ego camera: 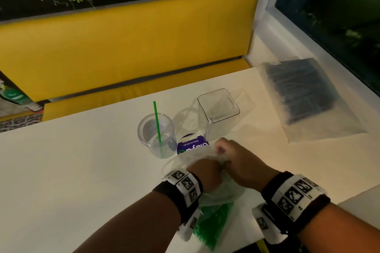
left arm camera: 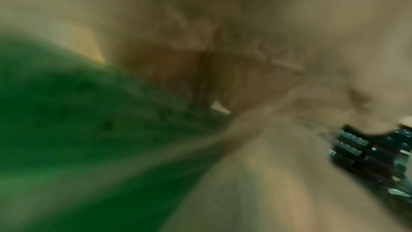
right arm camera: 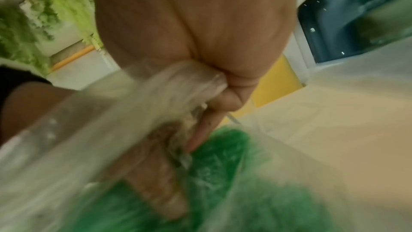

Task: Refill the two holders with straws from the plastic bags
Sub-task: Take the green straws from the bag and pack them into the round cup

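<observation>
Both hands grip the bunched top of a clear plastic bag of green straws (ego camera: 213, 220) at the table's near edge. My left hand (ego camera: 203, 172) and right hand (ego camera: 230, 156) are fisted side by side on the crumpled plastic. The right wrist view shows my right hand (right arm camera: 200, 80) clenched on the plastic above the green straws (right arm camera: 223, 174). In the blurred left wrist view, the green straws (left arm camera: 78, 130) fill the lower left. A round clear holder (ego camera: 156, 135) holds one green straw (ego camera: 158, 129). A square clear holder (ego camera: 218, 107) stands empty beside it. A bag of black straws (ego camera: 302, 92) lies far right.
A purple and white packet (ego camera: 191, 145) lies between the round holder and my hands. The white table (ego camera: 72, 170) runs left. A yellow bench (ego camera: 123, 47) stands behind the table. A dark window (ego camera: 339, 16) is at the right.
</observation>
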Tool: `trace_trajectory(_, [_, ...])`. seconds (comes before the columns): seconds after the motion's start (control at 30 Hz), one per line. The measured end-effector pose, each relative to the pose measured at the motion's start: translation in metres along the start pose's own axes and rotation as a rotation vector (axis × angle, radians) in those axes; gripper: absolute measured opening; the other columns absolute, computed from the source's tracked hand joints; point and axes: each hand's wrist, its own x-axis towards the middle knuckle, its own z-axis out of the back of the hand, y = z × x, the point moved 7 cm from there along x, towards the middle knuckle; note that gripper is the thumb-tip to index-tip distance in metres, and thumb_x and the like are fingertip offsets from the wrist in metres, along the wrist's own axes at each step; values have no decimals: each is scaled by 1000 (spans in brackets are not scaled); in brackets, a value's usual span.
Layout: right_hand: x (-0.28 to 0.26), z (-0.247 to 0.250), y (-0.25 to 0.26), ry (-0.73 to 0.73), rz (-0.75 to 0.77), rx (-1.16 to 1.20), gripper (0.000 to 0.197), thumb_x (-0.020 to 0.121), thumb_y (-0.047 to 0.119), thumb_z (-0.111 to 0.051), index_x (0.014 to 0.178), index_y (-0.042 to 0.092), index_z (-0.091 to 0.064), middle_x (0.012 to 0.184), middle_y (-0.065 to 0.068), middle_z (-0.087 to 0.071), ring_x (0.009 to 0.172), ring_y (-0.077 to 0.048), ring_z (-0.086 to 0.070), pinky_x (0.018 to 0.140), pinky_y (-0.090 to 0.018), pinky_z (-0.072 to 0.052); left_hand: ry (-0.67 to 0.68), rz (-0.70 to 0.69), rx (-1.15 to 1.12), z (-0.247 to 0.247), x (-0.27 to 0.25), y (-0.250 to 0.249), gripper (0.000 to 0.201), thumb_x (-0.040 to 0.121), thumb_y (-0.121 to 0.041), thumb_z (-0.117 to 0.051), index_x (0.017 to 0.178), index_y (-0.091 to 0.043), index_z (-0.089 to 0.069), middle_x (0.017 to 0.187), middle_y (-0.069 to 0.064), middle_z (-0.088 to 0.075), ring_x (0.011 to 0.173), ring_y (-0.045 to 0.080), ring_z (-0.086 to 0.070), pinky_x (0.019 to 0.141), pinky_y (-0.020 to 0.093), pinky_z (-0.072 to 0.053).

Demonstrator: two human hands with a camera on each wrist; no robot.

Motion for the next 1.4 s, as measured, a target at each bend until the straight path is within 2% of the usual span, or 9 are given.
trace_trajectory(0.2, [-6,16,-3,-144,45,-179,32,79,0,-50,85,31,-49,107,6,-43,65,-22,-52,60,-37,-49,27,-34,57,-2,-6,12,29,103,-23,-43,125,-10,-56,117,11,-62,96,25,-55,83,31,-40])
trace_trajectory(0.3, [-7,0,3,-45,40,-267,5,86,27,-50,87,30,-53,96,7,-47,73,-20,-55,64,-34,-48,31,-81,92,0,-11,9,30,101,-20,-44,124,-6,-58,121,14,-63,109,32,-60,91,36,-45])
trace_trajectory(0.4, [-5,2,-3,-53,-100,-203,29,78,56,-51,88,29,-53,84,6,-54,73,-15,-56,64,-32,-44,-39,-131,18,2,-10,11,22,99,-17,-44,105,-9,-64,106,9,-66,89,23,-58,83,30,-46])
trace_trajectory(0.57, [-6,14,-3,-46,-50,-48,10,92,24,-54,89,31,-48,66,2,-58,59,-14,-52,54,-28,-38,-176,-179,15,14,-12,14,18,102,-29,-42,110,-21,-56,92,-9,-52,86,9,-49,76,21,-32])
trace_trajectory(0.73, [-1,21,-22,-17,-167,263,9,93,19,-60,87,26,-60,63,-1,-51,55,-16,-46,48,-28,-37,-104,-199,-121,21,-24,11,20,96,-42,-47,94,-29,-63,89,-8,-64,83,15,-61,82,31,-53])
trace_trajectory(0.97, [5,23,-27,-45,-144,157,23,93,7,-53,87,27,-64,68,2,-59,47,-1,-44,44,-17,-34,-93,-203,-163,31,-27,-13,22,98,-35,-49,90,-20,-63,81,-2,-63,74,17,-59,68,28,-45])
trace_trajectory(1.13, [4,26,-43,-168,-206,101,42,82,-10,-54,68,30,-59,70,11,-62,67,-10,-57,56,-13,-38,-335,-311,-371,64,-61,-21,12,88,-24,-63,99,-25,-57,81,-4,-65,73,15,-61,64,30,-48])
trace_trajectory(1.27, [2,15,-48,-135,-272,197,22,91,5,-57,74,14,-68,67,3,-64,59,-15,-56,59,-25,-44,-495,-357,-803,111,-101,-4,13,90,-18,-72,95,-25,-62,76,2,-67,67,14,-65,64,37,-58])
trace_trajectory(1.4, [2,4,-34,-11,-304,205,26,93,27,-59,92,2,-66,90,-13,-67,83,-23,-62,73,-34,-46,-1019,-445,-1122,203,-162,36,7,90,-3,-69,90,-8,-64,74,9,-65,69,18,-63,65,27,-54])
